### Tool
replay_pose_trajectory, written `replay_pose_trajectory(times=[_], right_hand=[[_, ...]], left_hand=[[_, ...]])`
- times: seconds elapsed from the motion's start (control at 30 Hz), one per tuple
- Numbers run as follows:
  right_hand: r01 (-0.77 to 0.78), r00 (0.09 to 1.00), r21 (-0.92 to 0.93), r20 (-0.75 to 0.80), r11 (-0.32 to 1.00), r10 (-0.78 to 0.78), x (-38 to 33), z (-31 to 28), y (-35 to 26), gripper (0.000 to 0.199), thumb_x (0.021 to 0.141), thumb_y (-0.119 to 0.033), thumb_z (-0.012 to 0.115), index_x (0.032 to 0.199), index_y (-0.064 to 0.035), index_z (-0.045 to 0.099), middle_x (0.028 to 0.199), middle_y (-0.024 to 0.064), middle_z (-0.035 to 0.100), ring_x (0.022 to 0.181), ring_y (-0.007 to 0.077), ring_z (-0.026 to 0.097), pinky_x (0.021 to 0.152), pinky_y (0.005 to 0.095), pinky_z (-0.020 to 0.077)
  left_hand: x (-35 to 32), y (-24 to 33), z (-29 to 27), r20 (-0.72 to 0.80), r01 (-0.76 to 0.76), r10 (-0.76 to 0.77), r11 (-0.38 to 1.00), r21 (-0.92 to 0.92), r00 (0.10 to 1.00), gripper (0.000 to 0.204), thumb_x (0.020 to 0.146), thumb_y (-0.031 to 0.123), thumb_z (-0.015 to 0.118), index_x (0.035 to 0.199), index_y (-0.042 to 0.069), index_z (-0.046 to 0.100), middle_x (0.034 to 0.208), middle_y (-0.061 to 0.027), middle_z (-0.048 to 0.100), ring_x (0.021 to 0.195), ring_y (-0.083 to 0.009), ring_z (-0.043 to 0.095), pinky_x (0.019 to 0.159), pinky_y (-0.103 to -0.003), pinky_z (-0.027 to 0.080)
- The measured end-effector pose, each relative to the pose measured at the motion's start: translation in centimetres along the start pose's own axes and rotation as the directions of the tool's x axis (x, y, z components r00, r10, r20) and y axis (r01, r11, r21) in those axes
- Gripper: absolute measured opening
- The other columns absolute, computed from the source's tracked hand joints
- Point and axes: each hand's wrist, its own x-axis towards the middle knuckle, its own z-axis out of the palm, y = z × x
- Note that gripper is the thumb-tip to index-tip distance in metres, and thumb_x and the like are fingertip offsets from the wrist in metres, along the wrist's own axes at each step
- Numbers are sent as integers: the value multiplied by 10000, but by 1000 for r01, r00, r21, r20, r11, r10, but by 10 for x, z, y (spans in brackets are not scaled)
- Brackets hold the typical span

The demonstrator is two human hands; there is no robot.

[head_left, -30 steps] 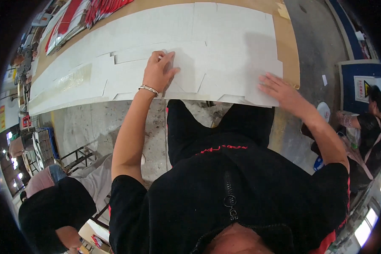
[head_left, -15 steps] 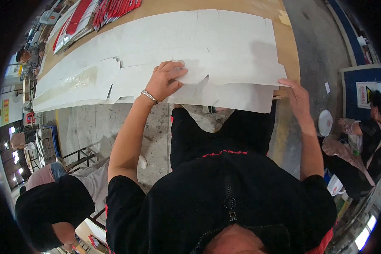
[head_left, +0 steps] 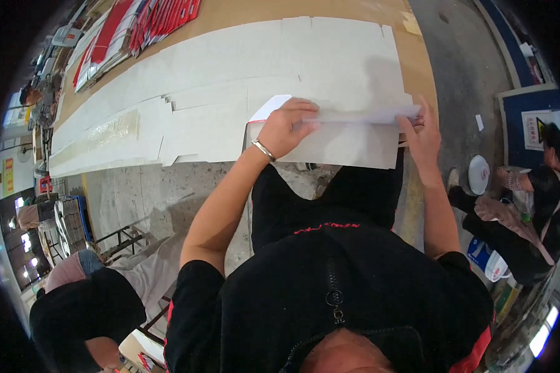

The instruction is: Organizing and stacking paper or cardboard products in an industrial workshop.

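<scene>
A long brown desk [head_left: 242,13] is running across the top of the view, carrying a row of flat white cardboard sheets [head_left: 168,93] lying end to end. A stack of red and white printed sheets [head_left: 137,28] is sitting near the far left end of the desk. A grey concrete floor [head_left: 149,193] is showing below the desk edge. To the right, a seated person in dark clothes [head_left: 529,205] is crouching beside a white round lid [head_left: 478,174]. A blue board [head_left: 529,118] is leaning behind that person. At lower left, another person in black [head_left: 81,311] is bending near metal racks [head_left: 68,217].
</scene>
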Motion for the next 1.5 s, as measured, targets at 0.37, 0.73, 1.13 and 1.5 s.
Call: replay_pose_trajectory(times=[0.37,0.73,1.13,1.5], right_hand=[[-160,987,17,29,987,160,43,4,-11,701,741,-301,749,1309,-16,455,739,61,627,740,172,622,680,311,476],[-130,969,679,241,722,-52,-29,91,-41,449,931,-190,558,1298,28,420,1224,59,522,1091,136,487,933,309,386],[574,806,16,-191,819,-561,1,86,-91,332,854,-10,498,1175,4,580,1185,154,599,1133,280,545,959,360,423],[361,933,259,-112,896,-343,56,54,-72,476,849,99,433,1258,-107,564,1281,84,566,1244,205,484,1038,309,357]], left_hand=[[28,5,55,-184,221,-143,812,540,973,583,826,262,629,1335,77,414,1411,-132,400,1349,-317,301,1007,-706,124],[60,18,72,-184,202,-130,869,453,974,568,846,227,556,1340,11,379,1448,-128,351,1354,-318,305,1047,-650,155],[27,-14,60,-134,208,-160,731,650,978,558,833,208,591,1323,20,401,1361,-169,422,1260,-336,401,1049,-503,299],[-38,23,-39,-133,240,-204,708,664,970,672,763,361,679,1322,85,429,1375,-149,430,1281,-326,389,1046,-568,267]])
